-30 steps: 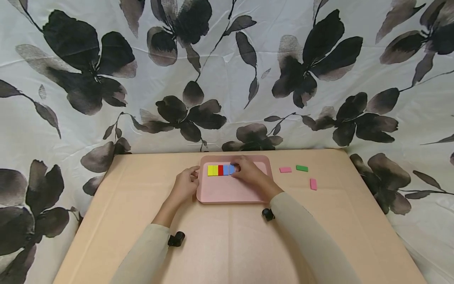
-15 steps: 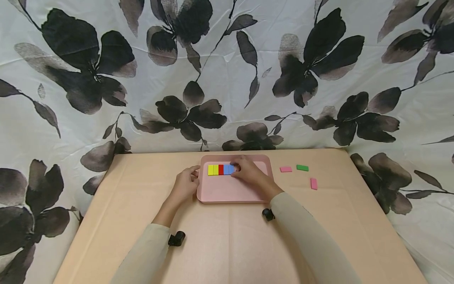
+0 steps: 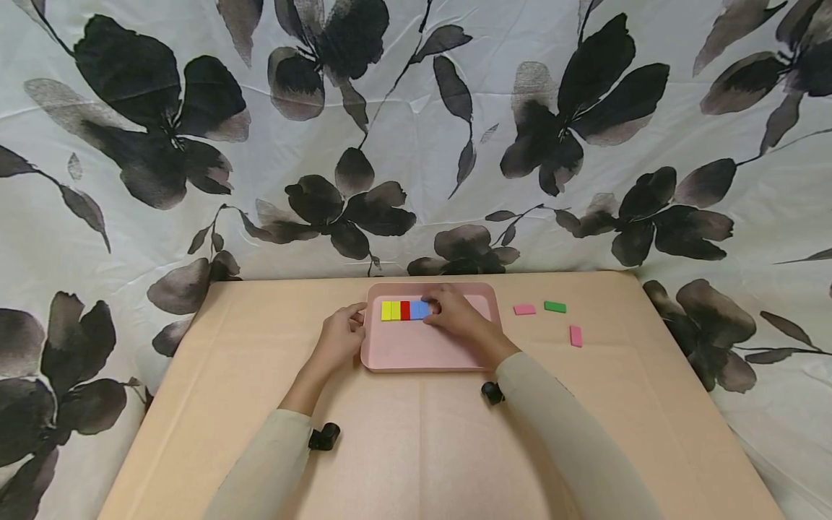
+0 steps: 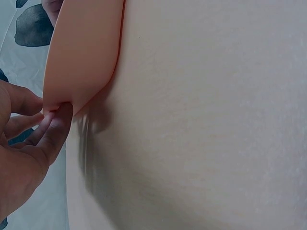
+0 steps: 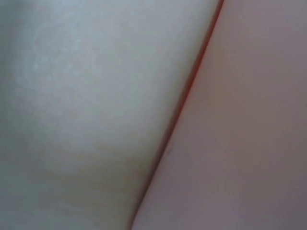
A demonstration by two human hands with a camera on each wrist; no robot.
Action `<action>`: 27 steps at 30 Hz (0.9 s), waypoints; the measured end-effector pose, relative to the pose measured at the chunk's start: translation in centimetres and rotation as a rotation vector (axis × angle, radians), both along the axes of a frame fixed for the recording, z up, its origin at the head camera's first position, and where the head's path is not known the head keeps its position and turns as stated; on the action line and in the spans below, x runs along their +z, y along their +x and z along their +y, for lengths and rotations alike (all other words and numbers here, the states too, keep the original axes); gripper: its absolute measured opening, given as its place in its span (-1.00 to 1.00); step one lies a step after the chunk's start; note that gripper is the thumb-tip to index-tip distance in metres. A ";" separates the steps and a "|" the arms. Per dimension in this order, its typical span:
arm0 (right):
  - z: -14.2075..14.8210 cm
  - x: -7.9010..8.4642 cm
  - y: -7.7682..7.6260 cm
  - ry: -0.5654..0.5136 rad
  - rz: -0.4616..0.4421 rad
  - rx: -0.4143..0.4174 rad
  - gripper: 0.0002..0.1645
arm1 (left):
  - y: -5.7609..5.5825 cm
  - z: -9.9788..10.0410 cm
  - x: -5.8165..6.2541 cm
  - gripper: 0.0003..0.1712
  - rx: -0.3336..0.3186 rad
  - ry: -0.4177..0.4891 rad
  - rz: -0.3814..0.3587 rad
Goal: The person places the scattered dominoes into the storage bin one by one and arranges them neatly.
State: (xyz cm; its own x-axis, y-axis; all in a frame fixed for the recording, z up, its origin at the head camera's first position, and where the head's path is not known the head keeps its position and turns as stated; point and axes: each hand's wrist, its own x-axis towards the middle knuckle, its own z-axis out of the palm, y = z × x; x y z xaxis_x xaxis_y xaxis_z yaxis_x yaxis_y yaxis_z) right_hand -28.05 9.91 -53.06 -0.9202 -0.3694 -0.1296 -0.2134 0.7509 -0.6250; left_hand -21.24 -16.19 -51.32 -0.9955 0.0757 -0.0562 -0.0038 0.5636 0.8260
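Note:
A pink tray [image 3: 416, 354] lies at the far edge of the table. Inside it, a row of small tiles runs left to right: yellow tiles [image 3: 391, 311], a red tile [image 3: 405, 311], then blue tiles [image 3: 419, 310]. My left hand [image 3: 341, 336] grips the tray's left rim; the left wrist view shows thumb and fingers of that hand [image 4: 29, 148] pinching the tray wall [image 4: 86, 48]. Over the tray, my right hand [image 3: 458, 318] pinches the rightmost blue tile, partly covered by the fingers. Only the tray's edge [image 5: 240, 143] and tabletop appear in the right wrist view.
Right of the tray lie a pink tile [image 3: 524, 310], a green tile [image 3: 555, 307] and another pink tile [image 3: 575, 336]. Behind the table [image 3: 416, 448] hangs a white cloth [image 3: 448, 217] with dark flowers.

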 end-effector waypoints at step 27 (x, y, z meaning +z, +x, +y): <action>5.1 4.7 1.5 -0.057 0.090 0.030 -0.37 | 0.0 -0.1 0.2 -0.35 0.003 -0.016 -0.002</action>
